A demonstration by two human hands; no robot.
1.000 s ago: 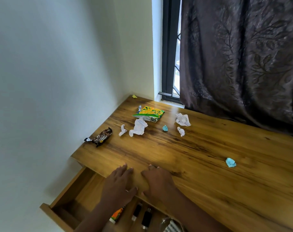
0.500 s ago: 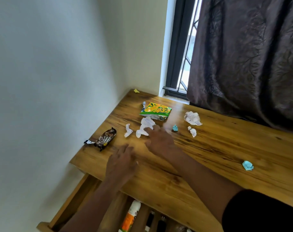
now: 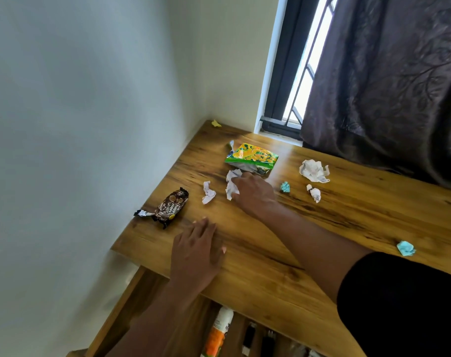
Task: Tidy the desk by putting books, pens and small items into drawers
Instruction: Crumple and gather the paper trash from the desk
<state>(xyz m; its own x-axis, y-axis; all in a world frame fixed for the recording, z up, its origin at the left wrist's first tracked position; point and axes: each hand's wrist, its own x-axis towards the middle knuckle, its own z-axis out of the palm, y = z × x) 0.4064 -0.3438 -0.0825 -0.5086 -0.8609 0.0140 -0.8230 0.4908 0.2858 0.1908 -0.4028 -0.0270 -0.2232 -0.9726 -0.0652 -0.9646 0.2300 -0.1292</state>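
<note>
My right hand [image 3: 252,194] reaches across the wooden desk [image 3: 322,228] and its fingers close round a crumpled white paper [image 3: 231,185] just in front of a green and yellow snack packet [image 3: 252,157]. My left hand [image 3: 196,251] lies flat on the desk near its front edge, fingers straight. A brown biscuit wrapper [image 3: 170,206] lies to the left of it, near the wall. A smaller white paper scrap [image 3: 208,193] sits between the wrapper and my right hand.
More crumpled paper lies on the desk: a big white ball [image 3: 314,170], a small white one [image 3: 314,193], two teal bits [image 3: 285,187] [image 3: 405,248], a yellow scrap [image 3: 216,123]. The open drawer [image 3: 142,300] below holds an orange-and-white tube [image 3: 218,331] and dark small items. The wall is left; a curtain [image 3: 386,86] hangs behind.
My right hand has moved forward from the desk's front edge to the white paper and taken hold of it. The left hand slid a little forward onto the desk top.
</note>
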